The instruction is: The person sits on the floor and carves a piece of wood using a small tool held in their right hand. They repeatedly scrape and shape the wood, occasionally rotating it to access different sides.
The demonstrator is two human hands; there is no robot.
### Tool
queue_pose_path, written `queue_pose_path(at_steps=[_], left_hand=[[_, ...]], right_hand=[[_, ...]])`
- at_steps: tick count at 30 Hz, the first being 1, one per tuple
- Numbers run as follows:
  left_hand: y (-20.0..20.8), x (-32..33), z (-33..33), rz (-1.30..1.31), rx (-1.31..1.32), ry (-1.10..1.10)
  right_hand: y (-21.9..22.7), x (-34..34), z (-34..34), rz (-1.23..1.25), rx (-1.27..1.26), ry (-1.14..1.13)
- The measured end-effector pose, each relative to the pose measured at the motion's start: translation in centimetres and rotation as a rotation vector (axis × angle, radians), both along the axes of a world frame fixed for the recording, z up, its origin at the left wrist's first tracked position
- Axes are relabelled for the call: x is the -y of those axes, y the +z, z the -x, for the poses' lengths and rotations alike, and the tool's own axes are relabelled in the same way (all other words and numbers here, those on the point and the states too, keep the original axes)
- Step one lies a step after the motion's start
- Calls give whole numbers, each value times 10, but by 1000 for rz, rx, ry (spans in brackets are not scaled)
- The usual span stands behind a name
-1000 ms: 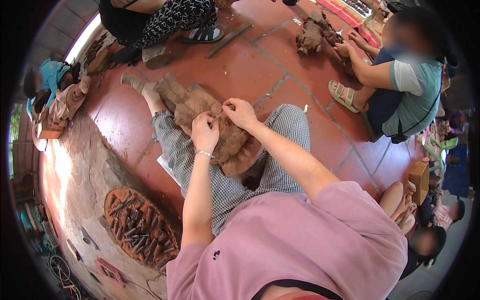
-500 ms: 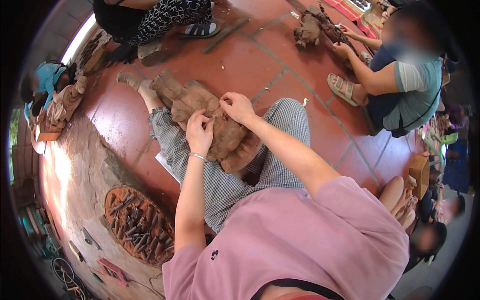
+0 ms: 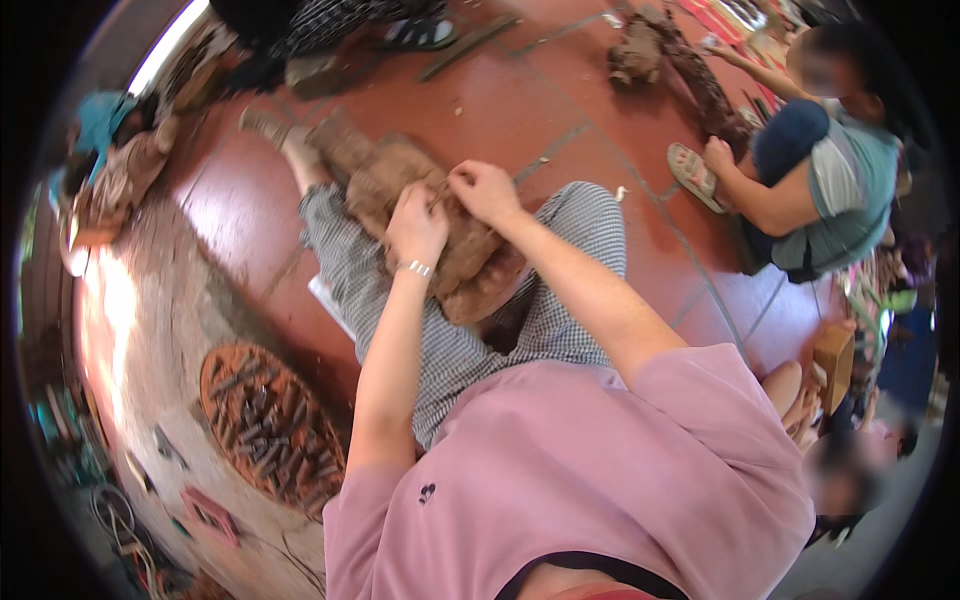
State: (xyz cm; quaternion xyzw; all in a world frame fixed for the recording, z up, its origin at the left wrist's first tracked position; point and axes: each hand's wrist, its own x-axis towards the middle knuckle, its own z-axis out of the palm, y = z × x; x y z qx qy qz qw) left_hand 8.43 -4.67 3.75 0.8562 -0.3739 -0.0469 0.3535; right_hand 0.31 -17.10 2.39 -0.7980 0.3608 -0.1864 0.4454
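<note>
Across my lap and between my legs lies a brown carved wood piece [image 3: 390,170], long and knobbly, with rounded shapes on its surface. My left hand [image 3: 418,222] is over its middle, back of the hand up, with fingers pinched together. Close beside it my right hand [image 3: 485,192] is also in a pinch, its fingertips turned toward the left ones just above the wood. A small thing seems to be between the fingers, too small and blurred to name. The near end of the wood rests by my checked trousers [image 3: 570,260].
At left a pale wooden slab [image 3: 165,330] bears an oval tray [image 3: 205,385] of short dark tools and a pink frame [image 3: 210,515]. A person [image 3: 840,190] squats at right near another dark carving [image 3: 700,90]. A wooden bar [image 3: 470,48] lies on the red tiled floor [image 3: 520,90].
My left hand has moved up and right, closer to my right hand, and turned its back upward. The squatting person's nearer hand has come down from the carving to the leg. The view has shifted slightly.
</note>
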Motion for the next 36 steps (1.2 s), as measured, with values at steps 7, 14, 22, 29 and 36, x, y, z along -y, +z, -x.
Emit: queue_pose_path(at_steps=[7, 14, 22, 29, 36], left_hand=[[7, -16, 8, 83, 20, -62], [-5, -3, 5, 27, 108, 40], [0, -17, 11, 33, 85, -7], [-5, -20, -2, 149, 210, -90], [-7, -37, -21, 146, 70, -253]], right_hand=[[-15, 8, 6, -29, 57, 52], [0, 5, 4, -79, -41, 86], [-18, 18, 2, -95, -52, 87], [-18, 13, 4, -45, 36, 86], [-9, 6, 2, -52, 20, 40]])
